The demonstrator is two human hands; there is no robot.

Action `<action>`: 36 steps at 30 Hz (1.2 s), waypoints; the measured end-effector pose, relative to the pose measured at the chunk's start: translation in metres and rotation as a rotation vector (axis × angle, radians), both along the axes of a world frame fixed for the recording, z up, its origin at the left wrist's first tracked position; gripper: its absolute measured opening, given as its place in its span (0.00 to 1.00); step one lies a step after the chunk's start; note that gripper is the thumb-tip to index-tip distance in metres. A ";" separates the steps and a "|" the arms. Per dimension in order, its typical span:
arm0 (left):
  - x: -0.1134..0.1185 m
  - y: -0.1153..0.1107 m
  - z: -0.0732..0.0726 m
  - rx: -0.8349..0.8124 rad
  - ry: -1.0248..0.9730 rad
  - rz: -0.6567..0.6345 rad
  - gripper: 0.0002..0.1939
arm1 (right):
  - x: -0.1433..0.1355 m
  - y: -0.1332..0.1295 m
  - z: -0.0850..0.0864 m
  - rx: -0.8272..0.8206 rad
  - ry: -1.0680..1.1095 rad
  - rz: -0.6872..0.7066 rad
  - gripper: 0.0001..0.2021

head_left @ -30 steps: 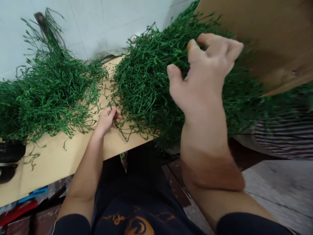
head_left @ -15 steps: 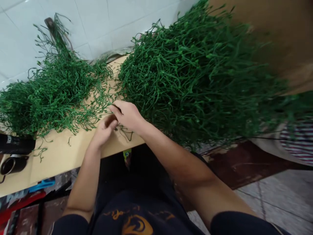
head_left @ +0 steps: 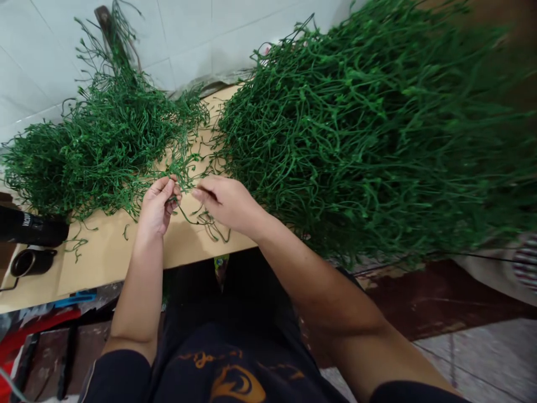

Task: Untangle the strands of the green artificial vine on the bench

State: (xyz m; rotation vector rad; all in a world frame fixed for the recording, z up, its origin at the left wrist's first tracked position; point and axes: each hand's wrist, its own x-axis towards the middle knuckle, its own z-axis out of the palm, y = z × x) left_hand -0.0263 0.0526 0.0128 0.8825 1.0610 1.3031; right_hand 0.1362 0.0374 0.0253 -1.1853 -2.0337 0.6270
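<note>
Two green heaps blur at the far right and run off the picture, hiding much of the counter, while near its front edge the left hand and right hand each pinch one thin green strand strung between them.

Left hand raised, fingers curled in pinch, forearm near-left. Right hand just beside it, fingertips pinched, forearm slanting from near-right.
</note>
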 end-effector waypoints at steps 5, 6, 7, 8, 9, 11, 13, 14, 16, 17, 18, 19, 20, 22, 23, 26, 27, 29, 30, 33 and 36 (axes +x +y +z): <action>-0.001 -0.009 -0.006 0.125 0.167 -0.104 0.08 | -0.007 0.018 -0.007 -0.172 0.253 -0.071 0.16; 0.000 -0.011 -0.006 0.160 0.212 -0.132 0.08 | -0.011 0.022 -0.010 -0.234 0.288 -0.009 0.17; 0.001 -0.012 -0.007 0.188 0.260 -0.154 0.09 | -0.014 0.026 -0.013 -0.284 0.325 0.052 0.18; 0.001 -0.013 -0.008 0.206 0.307 -0.167 0.09 | -0.017 0.029 -0.017 -0.313 0.362 0.096 0.18; 0.000 -0.014 -0.009 0.218 0.351 -0.176 0.08 | -0.019 0.031 -0.019 -0.317 0.397 0.110 0.18; -0.003 -0.016 -0.012 0.236 0.428 -0.197 0.06 | -0.021 0.034 -0.022 -0.271 0.456 0.069 0.15; -0.007 -0.019 -0.013 0.238 0.475 -0.220 0.06 | -0.018 0.037 -0.022 -0.231 0.502 -0.014 0.13; -0.009 -0.021 -0.014 0.232 0.481 -0.227 0.06 | -0.016 0.038 -0.022 -0.232 0.526 -0.047 0.13; -0.012 -0.025 -0.014 0.205 0.467 -0.240 0.07 | -0.011 0.041 -0.019 -0.247 0.561 -0.091 0.14; -0.013 -0.026 -0.014 0.192 0.449 -0.246 0.08 | -0.009 0.042 -0.017 -0.249 0.560 -0.103 0.14; -0.013 -0.028 -0.013 0.178 0.426 -0.254 0.08 | -0.007 0.042 -0.015 -0.240 0.547 -0.107 0.13; -0.013 -0.029 -0.012 0.159 0.402 -0.266 0.10 | -0.007 0.042 -0.013 -0.221 0.524 -0.107 0.13; -0.012 -0.030 -0.012 0.132 0.380 -0.282 0.11 | -0.007 0.040 -0.012 -0.196 0.498 -0.108 0.12; -0.010 -0.028 -0.012 0.062 0.332 -0.321 0.15 | -0.008 0.035 -0.010 -0.152 0.445 -0.086 0.10; -0.008 -0.026 -0.013 0.025 0.302 -0.334 0.18 | -0.009 0.031 -0.010 -0.137 0.421 -0.064 0.09; -0.004 -0.017 -0.016 -0.055 0.172 -0.262 0.22 | -0.014 0.018 -0.012 -0.103 0.343 -0.006 0.05; -0.003 -0.014 -0.017 -0.072 0.126 -0.209 0.22 | -0.015 0.013 -0.013 -0.093 0.307 0.002 0.05; 0.000 -0.007 -0.019 -0.097 0.051 -0.118 0.20 | -0.017 0.006 -0.015 -0.081 0.213 -0.004 0.06; 0.001 -0.004 -0.019 -0.105 0.020 -0.094 0.17 | -0.017 0.003 -0.016 -0.075 0.162 -0.010 0.06; 0.005 0.002 -0.017 -0.090 -0.062 -0.035 0.11 | -0.016 0.002 -0.021 0.009 0.063 -0.054 0.10; 0.011 0.005 -0.015 -0.042 -0.076 0.041 0.08 | -0.015 0.004 -0.030 0.177 0.043 -0.188 0.10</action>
